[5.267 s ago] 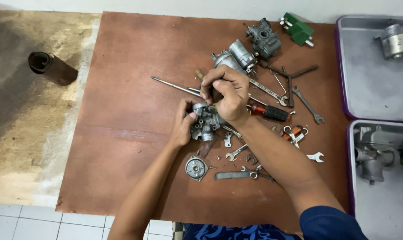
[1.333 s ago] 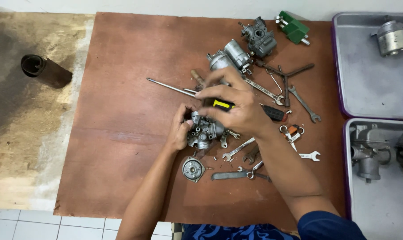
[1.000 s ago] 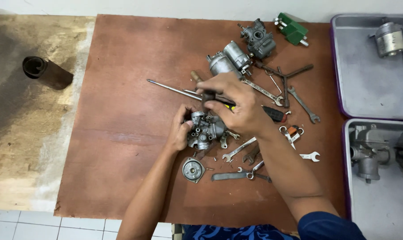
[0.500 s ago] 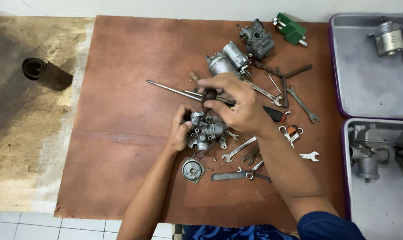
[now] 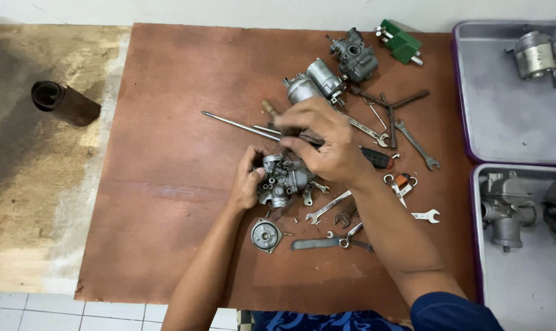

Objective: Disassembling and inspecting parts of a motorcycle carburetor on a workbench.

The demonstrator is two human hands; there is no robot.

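Left hand [image 5: 246,184] gripping carburetor body [image 5: 282,181], right hand [image 5: 324,142] clenched just above.

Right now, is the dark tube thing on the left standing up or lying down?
Lying down. The dark tube rests on its side on the bare floor, its open end facing left, off the brown board.

Both forearms bare, no watch/rings seen. Right hand [image 5: 327,144] & left hand [image 5: 246,184] ungloved. Dark navy short sleeve [image 5: 456,312] on right upper arm; blue patterned cloth [image 5: 327,320] w/ lighter swirls just left of sleeve, at the bottom edge.
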